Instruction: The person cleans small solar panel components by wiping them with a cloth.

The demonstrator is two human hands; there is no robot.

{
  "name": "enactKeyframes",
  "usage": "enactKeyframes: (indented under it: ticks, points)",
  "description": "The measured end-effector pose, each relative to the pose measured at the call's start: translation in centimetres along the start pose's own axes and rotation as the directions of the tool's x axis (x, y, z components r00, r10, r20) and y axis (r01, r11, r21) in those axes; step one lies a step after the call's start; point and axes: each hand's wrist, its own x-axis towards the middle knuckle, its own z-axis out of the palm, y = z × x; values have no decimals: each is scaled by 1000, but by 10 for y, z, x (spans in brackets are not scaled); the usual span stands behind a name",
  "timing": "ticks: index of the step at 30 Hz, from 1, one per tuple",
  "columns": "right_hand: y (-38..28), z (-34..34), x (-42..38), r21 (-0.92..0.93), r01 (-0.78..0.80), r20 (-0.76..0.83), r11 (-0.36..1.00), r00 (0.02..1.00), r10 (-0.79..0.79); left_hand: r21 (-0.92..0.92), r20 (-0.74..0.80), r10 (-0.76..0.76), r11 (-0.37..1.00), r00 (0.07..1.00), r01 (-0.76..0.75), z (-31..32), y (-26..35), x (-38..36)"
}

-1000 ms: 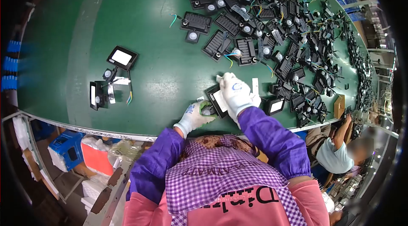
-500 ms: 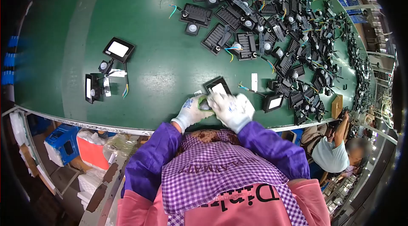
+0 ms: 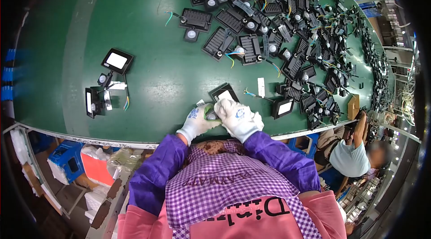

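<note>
A black floodlight (image 3: pixel 224 91) with a pale lit-looking panel lies at the table's near edge, tilted, in front of my body. My left hand (image 3: pixel 195 120), in a white glove, is closed around its greyish sensor part (image 3: pixel 211 114). My right hand (image 3: pixel 241 117), gloved too, is closed over the lower side of the same floodlight, its fingertips close to the left thumb. What lies under the right fingers is hidden. A white label (image 3: pixel 200 103) sticks out beside the left fingers.
Two floodlights (image 3: pixel 117 61) with sensors lie to the left on the green table (image 3: pixel 152 28). One more floodlight (image 3: pixel 283 108) and a white paper strip (image 3: pixel 261 87) are to the right. Beyond is a large heap of floodlights (image 3: pixel 294 66). A cardboard piece (image 3: pixel 353 107) and a seated person (image 3: pixel 350 158) are at right.
The view has shifted slightly, so things on the table appear further left. My right hand was blurred by motion and now shows sharper. Both hands stay at the same floodlight.
</note>
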Motion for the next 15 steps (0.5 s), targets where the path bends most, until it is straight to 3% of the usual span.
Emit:
enactKeyframes:
  ticks: [1,3,5,6,9,10,13,14,15]
  points:
    - [-9,-18,-6,-39,-53,-51,998,997,51,-55,40,-35,998,999,37,-7,13,-2]
    - [-14,-22,18,152,-207,-269,967,932,242,-107,47,-64,992,997,69,-6,20,-7]
    - [28,1,61,10,-43,-237,999,971,44,-73,9,-77,994,997,78,-3,19,-10]
    - [23,1,56,129,-39,-359,991,930,84,-45,3,-81,996,997,81,-7,22,-6]
    - [18,6,24,193,69,-302,979,953,-8,68,-70,26,997,997,-21,-4,16,-4]
    - [22,9,21,211,-53,-167,976,982,90,79,-60,14,997,998,-9,-4,17,-5]
    - [5,-32,35,216,-245,-78,945,961,267,-62,9,1,998,1000,0,-5,14,-2]
    - [29,-13,53,208,-98,-135,973,982,128,-71,-7,-27,997,1000,26,-2,16,-3]
    - [27,-14,54,178,-96,-179,979,975,128,-76,-26,-53,996,998,51,0,19,-4]
